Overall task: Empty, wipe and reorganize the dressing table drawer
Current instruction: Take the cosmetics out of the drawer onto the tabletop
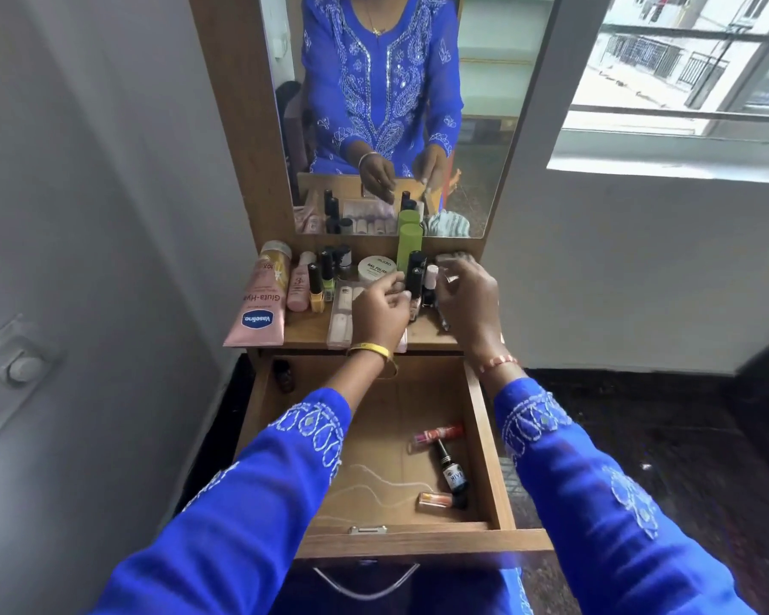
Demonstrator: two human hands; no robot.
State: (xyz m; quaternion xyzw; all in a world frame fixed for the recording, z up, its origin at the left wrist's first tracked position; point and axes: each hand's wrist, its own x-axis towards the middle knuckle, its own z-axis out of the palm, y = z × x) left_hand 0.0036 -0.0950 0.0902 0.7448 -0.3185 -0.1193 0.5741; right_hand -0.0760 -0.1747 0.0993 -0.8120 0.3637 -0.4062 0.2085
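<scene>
left hand (380, 310) curled among bottles, grasp unclear | right hand (465, 299) likewise | drawer (480, 419) below hands | nail polish bottles (416, 277) small, light, glass, likely slippery; pinch by cap

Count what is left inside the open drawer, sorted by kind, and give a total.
Small bottles or tubes lying at the right: 3 (red-pink tube, dark Nivea bottle, orange vial)
Small dark bottle in the far left corner: 1
White string: 1
Total: 5
</scene>
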